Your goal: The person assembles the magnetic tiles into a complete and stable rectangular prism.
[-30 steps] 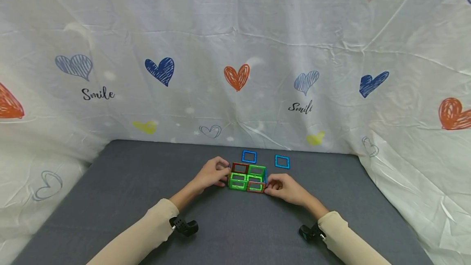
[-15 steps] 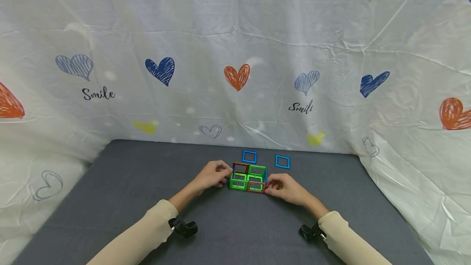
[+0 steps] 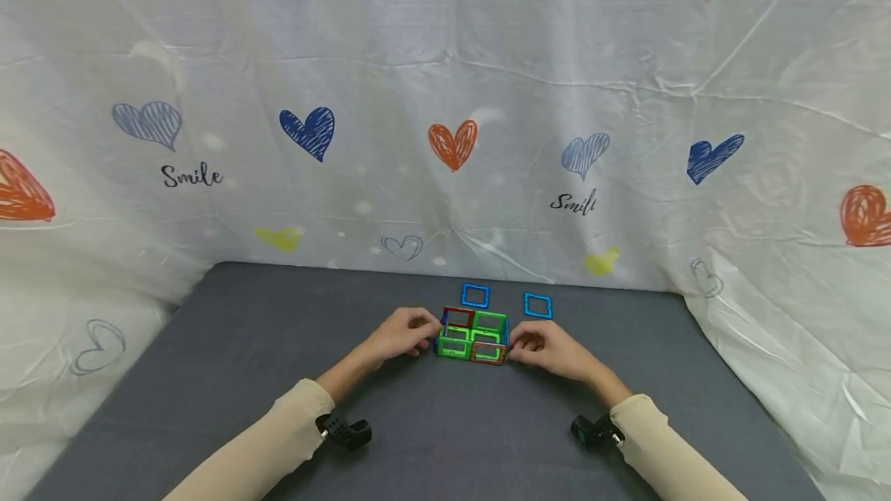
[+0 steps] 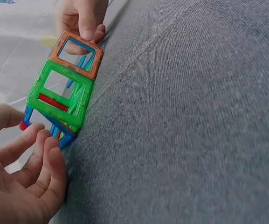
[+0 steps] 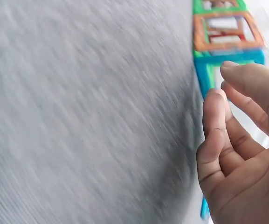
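A box of square magnetic tiles stands mid-table, with green, red, orange and blue frames joined edge to edge. At its left end my left hand has its fingertips against or very close to a blue tile, loosely bent rather than gripping. Beside the opposite end is my right hand. In the right wrist view its thumb and fingers are apart and overlap the blue end tile; whether they touch it I cannot tell. The orange tile and a green tile face the front.
Two loose blue square tiles lie behind the box, one at its back left and another to the right. A grey cloth covers the table. Behind it hangs a white curtain printed with hearts.
My left hand has lowered slightly along the left end, where a blue tile now shows. My right hand has shifted a little right, away from the box. The head view has turned slightly.
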A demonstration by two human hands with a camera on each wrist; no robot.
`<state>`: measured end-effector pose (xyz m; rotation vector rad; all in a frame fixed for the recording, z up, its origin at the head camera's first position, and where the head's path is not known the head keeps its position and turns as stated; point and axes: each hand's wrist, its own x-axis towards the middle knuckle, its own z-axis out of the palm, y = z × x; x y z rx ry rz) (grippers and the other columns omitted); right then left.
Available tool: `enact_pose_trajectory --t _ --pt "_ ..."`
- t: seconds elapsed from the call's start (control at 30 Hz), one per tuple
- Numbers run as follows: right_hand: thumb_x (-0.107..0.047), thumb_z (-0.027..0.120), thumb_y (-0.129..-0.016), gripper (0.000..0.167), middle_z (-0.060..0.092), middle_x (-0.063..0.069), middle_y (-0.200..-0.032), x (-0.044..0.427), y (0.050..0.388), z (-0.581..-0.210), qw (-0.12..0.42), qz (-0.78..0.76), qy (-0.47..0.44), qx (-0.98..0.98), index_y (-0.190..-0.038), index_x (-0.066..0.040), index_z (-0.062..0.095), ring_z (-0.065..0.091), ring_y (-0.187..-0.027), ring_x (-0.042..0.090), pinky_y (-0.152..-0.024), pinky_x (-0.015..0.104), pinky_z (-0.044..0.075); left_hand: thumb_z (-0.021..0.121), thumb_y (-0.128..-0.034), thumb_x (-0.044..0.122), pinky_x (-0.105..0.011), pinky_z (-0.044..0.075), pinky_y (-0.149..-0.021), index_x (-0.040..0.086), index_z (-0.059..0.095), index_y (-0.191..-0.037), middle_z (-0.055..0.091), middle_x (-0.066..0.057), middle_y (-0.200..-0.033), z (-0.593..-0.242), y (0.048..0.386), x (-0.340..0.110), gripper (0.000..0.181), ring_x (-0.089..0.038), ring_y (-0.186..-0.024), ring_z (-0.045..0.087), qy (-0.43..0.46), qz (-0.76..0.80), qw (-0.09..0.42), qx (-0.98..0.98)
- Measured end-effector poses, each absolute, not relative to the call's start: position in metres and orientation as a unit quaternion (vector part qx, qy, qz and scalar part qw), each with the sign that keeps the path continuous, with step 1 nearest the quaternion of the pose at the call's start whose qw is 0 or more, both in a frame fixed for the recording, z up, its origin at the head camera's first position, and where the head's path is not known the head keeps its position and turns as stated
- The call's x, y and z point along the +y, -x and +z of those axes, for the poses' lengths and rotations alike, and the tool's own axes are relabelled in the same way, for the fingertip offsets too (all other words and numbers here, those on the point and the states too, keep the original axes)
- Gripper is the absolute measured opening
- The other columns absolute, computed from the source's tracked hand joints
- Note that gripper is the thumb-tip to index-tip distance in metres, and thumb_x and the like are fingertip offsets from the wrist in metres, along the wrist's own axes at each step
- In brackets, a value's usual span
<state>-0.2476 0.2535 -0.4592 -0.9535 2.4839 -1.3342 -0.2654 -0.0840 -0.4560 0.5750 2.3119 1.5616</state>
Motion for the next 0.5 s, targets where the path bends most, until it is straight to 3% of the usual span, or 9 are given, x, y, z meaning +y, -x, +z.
enact_pose_trajectory --t 0.23,0.5 --pt "-0.013 0.073 -0.097 0.024 0.068 0.006 -0.095 0.278 0.261 -0.449 0.032 -0.418 0.287 0.861 -0.115 0.002 0.069 0.064 -0.078 0.022 -0.067 0.031 0.053 0.062 -0.1029 0.012 -0.038 0.056 -0.070 0.000 0.068 -0.120 0.066 -0.007 -0.102 -0.455 0.263 -0.091 0.022 -0.024 -0.087 0.063 -0.257 0.524 0.166 0.795" --pt "-0.020 0.081 -0.091 0.033 0.063 0.013 -0.102 0.305 0.281 -0.449 -0.003 -0.365 0.236 0.900 -0.117 -0.003 0.070 0.056 -0.076 0.021 -0.064 0.033 0.048 0.070 -0.0978 0.008 -0.036 0.053 -0.064 -0.006 0.064 -0.128 0.065 -0.007 -0.099 -0.455 0.262 -0.092 0.034 -0.024 -0.079 0.061 -0.285 0.515 0.177 0.789"
